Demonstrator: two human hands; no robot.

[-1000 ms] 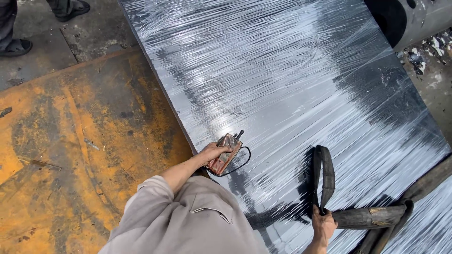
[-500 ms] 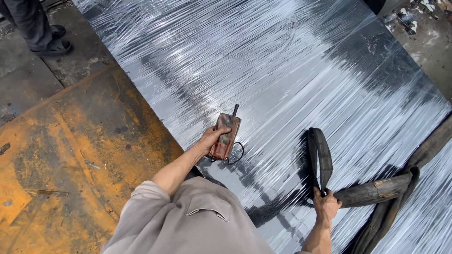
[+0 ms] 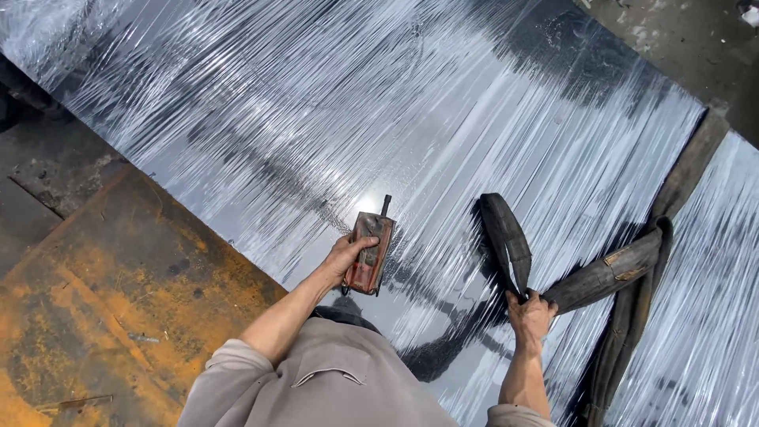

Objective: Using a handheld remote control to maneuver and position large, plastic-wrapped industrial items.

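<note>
Shiny streaked metal sheet [image 3: 332,103] — left hand [image 3: 348,255] fingers grasp worn reddish handheld box [image 3: 370,253], possibly controller; right hand [image 3: 530,315] clenches dark strap [image 3: 506,237].

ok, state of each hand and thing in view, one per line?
left hand: closed around the remote
handheld remote: held, worn and grimy, stub pointing away
right hand: gripping the strap
black strap loop: folded, lying on the sheet
steel sheet: flat, shiny, streaked
rusty plate: orange, corroded

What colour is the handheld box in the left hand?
Rusty reddish-brown with a dark stub on top; the box, gripped by the left hand, shows in the head view.
</note>
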